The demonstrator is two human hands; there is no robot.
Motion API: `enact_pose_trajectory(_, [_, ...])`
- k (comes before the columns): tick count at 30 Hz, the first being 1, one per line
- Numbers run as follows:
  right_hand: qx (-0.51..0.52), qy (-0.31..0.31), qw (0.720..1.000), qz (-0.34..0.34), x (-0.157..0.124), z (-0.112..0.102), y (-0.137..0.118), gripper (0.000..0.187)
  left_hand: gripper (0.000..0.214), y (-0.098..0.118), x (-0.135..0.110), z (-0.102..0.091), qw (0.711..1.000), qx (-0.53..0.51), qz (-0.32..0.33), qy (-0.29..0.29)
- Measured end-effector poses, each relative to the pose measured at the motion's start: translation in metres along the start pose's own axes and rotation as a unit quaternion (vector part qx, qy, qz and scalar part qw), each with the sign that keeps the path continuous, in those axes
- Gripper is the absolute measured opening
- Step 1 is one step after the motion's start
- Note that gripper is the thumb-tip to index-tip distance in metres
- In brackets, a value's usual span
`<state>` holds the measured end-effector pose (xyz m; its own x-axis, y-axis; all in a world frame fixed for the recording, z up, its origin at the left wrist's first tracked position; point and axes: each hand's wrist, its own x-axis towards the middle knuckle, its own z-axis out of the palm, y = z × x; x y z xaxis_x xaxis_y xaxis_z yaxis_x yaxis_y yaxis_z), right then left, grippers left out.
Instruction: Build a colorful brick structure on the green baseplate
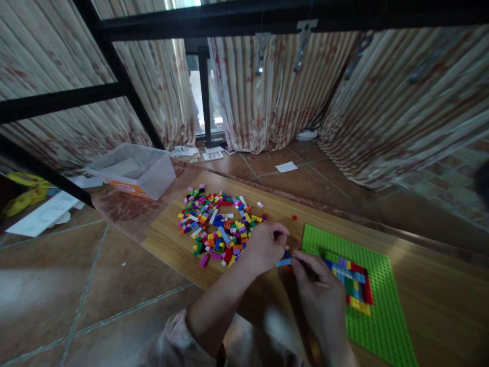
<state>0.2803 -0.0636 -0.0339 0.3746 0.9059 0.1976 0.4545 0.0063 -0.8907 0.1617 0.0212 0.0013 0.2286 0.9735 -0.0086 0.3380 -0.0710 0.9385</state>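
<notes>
My left hand (263, 247) is at the right edge of a spread of loose toy building bricks (219, 224). Its fingers are curled and pinched together, and what they hold, if anything, is hidden. Close by on the right, my right hand (321, 285) has its thumb and forefinger pressed together. Several blue bricks (283, 262) show right by those fingertips; I cannot tell whether they are gripped. Behind my right hand lies a green baseplate (393, 300), partly covered by it. A multicoloured block of joined bricks (357, 285) sits on the plate.
The wooden tabletop (171, 232) carries a small red piece (294, 217) and a pale pink brick (260, 205). A clear plastic bin (153, 173) stands beyond the left end. Black metal bars (244, 23) cross above, before striped curtains (275, 92). Papers (286, 166) lie on the tiled floor.
</notes>
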Motion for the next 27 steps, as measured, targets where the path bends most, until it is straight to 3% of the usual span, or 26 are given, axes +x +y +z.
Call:
enact_pose_trajectory(6, [-0.089,-0.026,0.988,-0.121,0.0,0.007,-0.001,0.019,0.03,-0.005,-0.001,0.0,0.973,0.204,0.104,-0.006])
enact_pose_trajectory(9, [-0.089,-0.014,0.987,-0.136,0.0,0.008,-0.002,0.02,0.032,-0.007,-0.001,0.001,0.958,0.25,0.138,-0.009])
enact_pose_trajectory(13, [-0.069,0.004,0.988,-0.139,0.0,0.006,-0.004,0.021,0.036,-0.005,-0.001,-0.001,0.945,0.298,0.133,-0.005])
enact_pose_trajectory(18, [-0.065,0.027,0.985,-0.156,0.0,0.0,-0.008,0.022,0.035,-0.003,0.001,-0.003,0.933,0.339,0.117,-0.009])
enact_pose_trajectory(27, [-0.068,0.055,0.977,-0.194,-0.003,-0.013,-0.008,0.019,0.027,-0.001,0.017,0.006,0.936,0.317,0.146,0.053])
